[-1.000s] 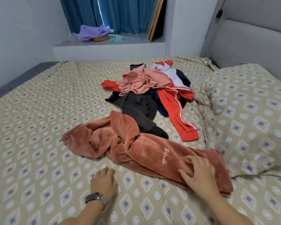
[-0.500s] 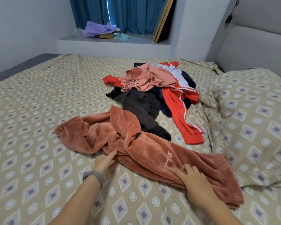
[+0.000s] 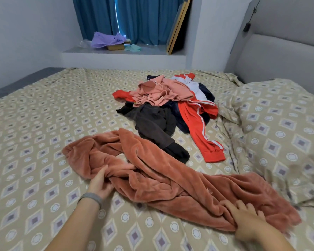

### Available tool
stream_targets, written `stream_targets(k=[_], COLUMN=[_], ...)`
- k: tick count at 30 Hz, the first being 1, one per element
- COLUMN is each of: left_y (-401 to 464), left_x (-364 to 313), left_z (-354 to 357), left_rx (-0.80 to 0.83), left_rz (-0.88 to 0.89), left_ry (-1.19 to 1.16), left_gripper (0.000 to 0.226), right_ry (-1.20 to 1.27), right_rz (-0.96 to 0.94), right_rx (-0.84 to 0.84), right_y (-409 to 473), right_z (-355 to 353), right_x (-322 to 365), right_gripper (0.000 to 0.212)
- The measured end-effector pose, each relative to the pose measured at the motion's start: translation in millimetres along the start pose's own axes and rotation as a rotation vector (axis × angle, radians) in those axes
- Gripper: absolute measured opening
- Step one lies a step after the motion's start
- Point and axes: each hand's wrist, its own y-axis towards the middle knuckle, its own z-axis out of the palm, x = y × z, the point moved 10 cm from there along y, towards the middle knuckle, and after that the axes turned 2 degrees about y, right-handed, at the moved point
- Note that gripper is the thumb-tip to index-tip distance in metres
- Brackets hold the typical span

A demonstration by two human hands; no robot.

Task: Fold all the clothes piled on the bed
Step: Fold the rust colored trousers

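Lying crumpled across the near bed (image 3: 43,205), the rust-pink fleece trousers (image 3: 170,178) run lengthwise left to right, gripped at a bunched fold by the left hand (image 3: 100,183) and pressed near the other end by the right hand (image 3: 246,221) with fingers spread. Patterned sheet is left bare to the left for spreading, while the unfolded pile of red, pink and dark clothes (image 3: 170,105) is seen beyond, well apart.

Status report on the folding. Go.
Left hand gripping fleece garment; right hand pressing its near end. Garment still crumpled. Pile untouched behind.
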Motion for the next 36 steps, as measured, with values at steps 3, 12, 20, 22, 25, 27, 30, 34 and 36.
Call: stream_targets(k=[3, 12, 20, 22, 25, 27, 30, 34, 36], left_y=[-19.0, -121.1, -33.5, -31.0, -32.7, -29.3, 29.9, 13.3, -0.5], left_x=[-34.3, -134.8, -102.0, -106.0, -115.1, -113.6, -91.9, -75.2, -73.5], left_z=[-11.9, -8.0, -75.2, -83.4, -97.3, -116.0, -155.9, -117.1, -96.5], left_rx=[-0.184, -0.637, -0.356, -0.387, -0.456, -0.523, -0.376, -0.201, -0.144], left_rz=[0.231, 0.933, 0.203, 0.231, 0.325, 0.310, 0.142, -0.020, -0.040], left_ry=[0.139, 0.906, 1.192, 1.140, 1.075, 0.960, 0.516, 0.009, -0.032], left_gripper=[0.039, 0.071, 0.105, 0.096, 0.078, 0.095, 0.130, 0.052, 0.040], right_ry=[0.046, 0.106, 0.066, 0.091, 0.217, 0.258, 0.326, 0.464, 0.545], right_rz=[0.044, 0.068, 0.107, 0.107, 0.115, 0.110, 0.015, -0.157, -0.231], right_rx=[-0.023, -0.083, -0.096, -0.112, -0.146, -0.247, -0.466, -0.541, -0.559], right_y=[-0.4, 6.2, 9.5, 6.9, 1.7, 0.5, -0.8, 14.8, 21.5], right_z=[5.7, 0.4, -0.9, -3.2, -11.0, -24.1, -46.8, -52.9, -59.8], right_x=[14.8, 45.6, 49.5, 50.2, 48.9, 49.1, 67.8, 109.6, 129.7], right_gripper=[0.089, 0.092, 0.095, 0.105, 0.101, 0.088, 0.064, 0.053, 0.051])
